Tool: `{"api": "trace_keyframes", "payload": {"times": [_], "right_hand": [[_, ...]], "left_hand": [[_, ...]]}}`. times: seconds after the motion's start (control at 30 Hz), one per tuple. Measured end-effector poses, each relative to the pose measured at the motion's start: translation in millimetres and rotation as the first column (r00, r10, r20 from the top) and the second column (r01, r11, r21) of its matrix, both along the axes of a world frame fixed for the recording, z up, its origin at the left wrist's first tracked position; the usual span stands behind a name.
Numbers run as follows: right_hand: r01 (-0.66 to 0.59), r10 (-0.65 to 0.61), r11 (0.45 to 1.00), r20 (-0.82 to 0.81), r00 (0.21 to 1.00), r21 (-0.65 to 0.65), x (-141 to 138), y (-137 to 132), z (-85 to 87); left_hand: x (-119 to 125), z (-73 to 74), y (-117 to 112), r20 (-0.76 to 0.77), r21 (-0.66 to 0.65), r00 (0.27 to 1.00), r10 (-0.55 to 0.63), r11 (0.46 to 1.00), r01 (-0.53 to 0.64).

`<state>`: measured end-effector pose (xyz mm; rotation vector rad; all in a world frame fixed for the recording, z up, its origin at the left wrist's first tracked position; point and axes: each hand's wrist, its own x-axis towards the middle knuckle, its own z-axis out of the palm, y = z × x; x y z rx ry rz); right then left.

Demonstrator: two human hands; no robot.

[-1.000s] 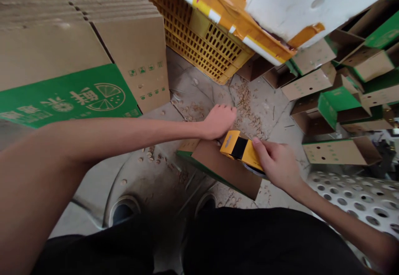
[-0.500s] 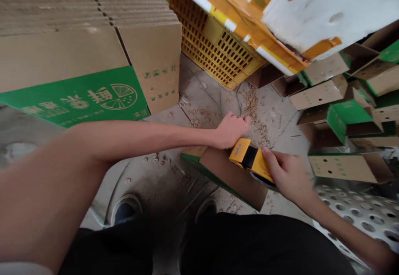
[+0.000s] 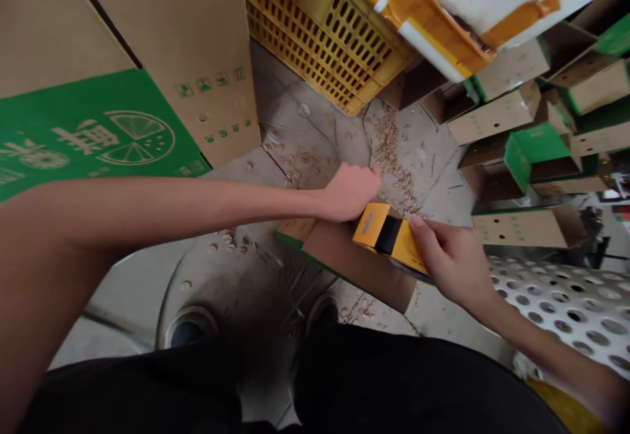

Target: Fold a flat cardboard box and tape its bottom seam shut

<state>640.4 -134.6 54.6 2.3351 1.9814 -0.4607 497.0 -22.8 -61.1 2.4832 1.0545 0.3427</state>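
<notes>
A small brown cardboard box (image 3: 344, 260) with a green edge lies on the concrete floor in front of my knees. My left hand (image 3: 350, 191) is curled over its far end, fingers closed and pressing on it. My right hand (image 3: 453, 260) grips a yellow and black tape dispenser (image 3: 386, 236), which rests on the top of the box next to my left hand.
A stack of flat green and brown cartons (image 3: 98, 92) stands at the left. A yellow plastic crate (image 3: 325, 46) is behind the box. Folded small boxes (image 3: 522, 151) pile up at the right. A perforated white panel (image 3: 566, 303) lies at the lower right. Cardboard punch-outs litter the floor.
My hands and the dispenser have stayed on the box. The view has shifted a little, so the carton stack looks closer.
</notes>
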Motion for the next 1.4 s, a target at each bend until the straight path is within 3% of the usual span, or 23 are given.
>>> {"api": "trace_keyframes", "payload": {"times": [0.13, 0.37, 0.53, 0.6, 0.73, 1.03, 1.3, 1.4], "right_hand": [[-0.024, 0.024, 1.0, 0.032, 0.999, 0.012, 0, -1, -0.6], [-0.05, 0.054, 0.991, 0.025, 0.998, -0.122, 1, 19, 11.5], [-0.248, 0.266, 0.942, 0.049, 0.963, -0.227, 5, 28, 10.7], [-0.276, 0.296, 0.932, 0.053, 0.954, -0.236, 9, 24, 7.6], [-0.243, 0.258, 0.948, 0.051, 0.965, -0.206, 19, 11, 4.3], [-0.194, 0.195, 0.967, -0.012, 0.981, -0.166, 65, -21, 2.2], [-0.16, 0.164, 0.984, 0.058, 0.985, -0.075, 52, -28, -2.7], [-0.184, 0.187, 0.982, 0.08, 0.979, -0.041, 50, -27, -6.4]], "left_hand": [[5, -8.6, 2, 0.02, 0.026, 0.999, 0.034, 0.999, -0.035], [-1, -6.1, 6, 0.037, 0.027, 0.999, 0.018, 0.999, -0.019], [-3, -5.2, 6, 0.01, 0.078, 0.998, 0.059, 0.995, -0.06], [-2, -1.6, 4, -0.039, 0.091, 0.995, 0.093, 0.992, -0.089], [0, 6.9, -3, -0.126, 0.132, 0.982, 0.138, 0.984, -0.121], [0, 12.6, -11, -0.161, 0.185, 0.969, 0.186, 0.97, -0.156], [-1, 27.1, -24, -0.151, 0.395, 0.977, 0.153, 0.915, -0.083], [0, 23.0, -32, -0.124, 0.375, 0.977, 0.173, 0.92, -0.115]]}}
